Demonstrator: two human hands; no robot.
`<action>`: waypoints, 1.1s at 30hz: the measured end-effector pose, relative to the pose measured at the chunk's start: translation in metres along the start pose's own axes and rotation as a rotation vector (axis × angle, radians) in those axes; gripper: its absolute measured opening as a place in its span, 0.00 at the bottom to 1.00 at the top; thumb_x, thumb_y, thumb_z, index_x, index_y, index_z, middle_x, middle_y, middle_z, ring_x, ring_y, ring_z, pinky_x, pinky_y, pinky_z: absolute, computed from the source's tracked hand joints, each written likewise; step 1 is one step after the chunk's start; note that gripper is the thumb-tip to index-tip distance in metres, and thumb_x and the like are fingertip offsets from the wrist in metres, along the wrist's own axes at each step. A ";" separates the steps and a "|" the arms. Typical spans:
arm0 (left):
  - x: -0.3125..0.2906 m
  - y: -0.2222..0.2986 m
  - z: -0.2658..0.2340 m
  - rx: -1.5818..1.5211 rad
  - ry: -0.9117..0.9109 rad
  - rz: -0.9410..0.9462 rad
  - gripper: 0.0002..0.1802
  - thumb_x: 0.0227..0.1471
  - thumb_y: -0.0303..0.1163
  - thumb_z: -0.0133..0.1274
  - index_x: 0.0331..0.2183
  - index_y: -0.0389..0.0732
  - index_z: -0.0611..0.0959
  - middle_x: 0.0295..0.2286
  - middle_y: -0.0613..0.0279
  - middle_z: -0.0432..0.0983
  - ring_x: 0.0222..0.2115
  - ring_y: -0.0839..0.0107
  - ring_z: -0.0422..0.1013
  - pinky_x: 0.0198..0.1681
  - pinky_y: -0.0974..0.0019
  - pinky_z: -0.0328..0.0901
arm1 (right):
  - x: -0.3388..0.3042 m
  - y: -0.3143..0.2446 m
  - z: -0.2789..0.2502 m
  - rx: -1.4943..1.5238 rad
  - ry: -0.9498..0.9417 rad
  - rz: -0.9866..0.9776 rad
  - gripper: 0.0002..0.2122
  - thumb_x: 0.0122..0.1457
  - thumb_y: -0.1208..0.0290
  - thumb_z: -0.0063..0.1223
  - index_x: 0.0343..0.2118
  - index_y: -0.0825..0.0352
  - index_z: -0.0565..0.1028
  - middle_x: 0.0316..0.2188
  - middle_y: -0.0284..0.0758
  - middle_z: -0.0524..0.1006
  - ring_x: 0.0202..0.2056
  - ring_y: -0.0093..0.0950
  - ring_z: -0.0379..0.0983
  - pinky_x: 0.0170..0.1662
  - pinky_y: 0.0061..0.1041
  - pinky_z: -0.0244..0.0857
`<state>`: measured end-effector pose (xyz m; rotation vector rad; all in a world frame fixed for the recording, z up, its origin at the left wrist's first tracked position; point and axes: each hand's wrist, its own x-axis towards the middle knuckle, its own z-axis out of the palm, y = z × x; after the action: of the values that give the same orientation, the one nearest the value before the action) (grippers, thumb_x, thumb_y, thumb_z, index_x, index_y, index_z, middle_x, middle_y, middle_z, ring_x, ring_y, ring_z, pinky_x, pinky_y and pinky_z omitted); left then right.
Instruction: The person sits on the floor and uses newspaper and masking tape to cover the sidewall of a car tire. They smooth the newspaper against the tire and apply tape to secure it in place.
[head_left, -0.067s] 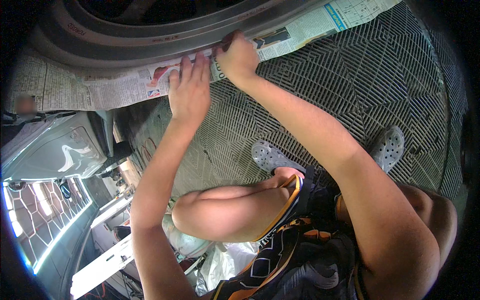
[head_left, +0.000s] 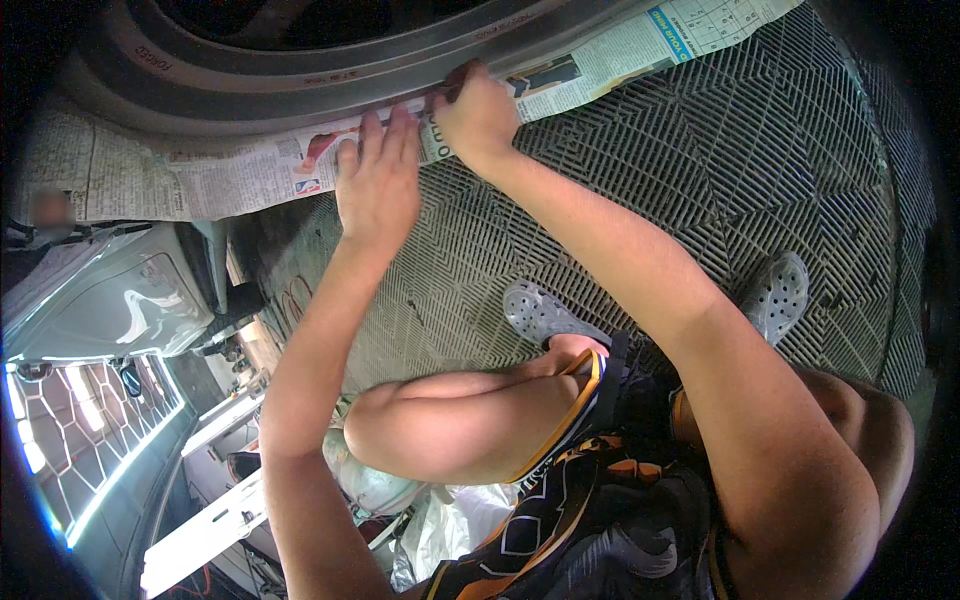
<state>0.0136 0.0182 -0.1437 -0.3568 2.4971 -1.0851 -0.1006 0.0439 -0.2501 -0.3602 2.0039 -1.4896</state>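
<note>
Across the top runs the dark grey wheel rim, its inside in shadow. Printed newspaper lies along the wheel's near edge. My left hand rests on the paper beside the rim, fingers stretched out and fairly flat. Just to its right, my right hand is closed with its fingers curled at the rim's edge. It grips a dark reddish pad, mostly hidden by the fingers and in shadow.
Ribbed dark floor matting spreads beneath the wheel. My grey perforated clogs stand on it. At left are a glossy grey car body and a white board. A crumpled silvery plastic sheet lies behind my leg.
</note>
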 end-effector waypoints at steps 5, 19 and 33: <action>-0.003 -0.017 0.001 0.005 0.011 -0.039 0.36 0.50 0.36 0.58 0.62 0.44 0.73 0.63 0.69 0.66 0.63 0.59 0.61 0.63 0.47 0.52 | 0.010 -0.001 -0.004 -0.044 -0.010 -0.008 0.17 0.52 0.61 0.66 0.41 0.64 0.77 0.33 0.39 0.84 0.39 0.45 0.81 0.43 0.45 0.73; -0.044 0.014 -0.045 -0.567 -0.060 -0.174 0.23 0.54 0.42 0.60 0.49 0.39 0.82 0.45 0.55 0.79 0.50 0.54 0.72 0.52 0.57 0.66 | 0.002 0.011 -0.011 -0.071 0.145 -0.354 0.16 0.51 0.64 0.64 0.39 0.67 0.76 0.38 0.43 0.79 0.43 0.46 0.76 0.45 0.45 0.69; -0.030 -0.034 -0.036 -1.765 0.375 -0.903 0.21 0.57 0.29 0.63 0.49 0.30 0.77 0.45 0.57 0.78 0.45 0.74 0.73 0.51 0.68 0.65 | -0.034 -0.026 0.015 -0.024 0.006 -0.916 0.14 0.52 0.76 0.55 0.44 0.66 0.80 0.42 0.41 0.80 0.44 0.44 0.75 0.46 0.42 0.68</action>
<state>0.0267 0.0299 -0.0887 -1.8873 2.8686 1.3838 -0.0684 0.0428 -0.2184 -1.4219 1.9407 -1.9555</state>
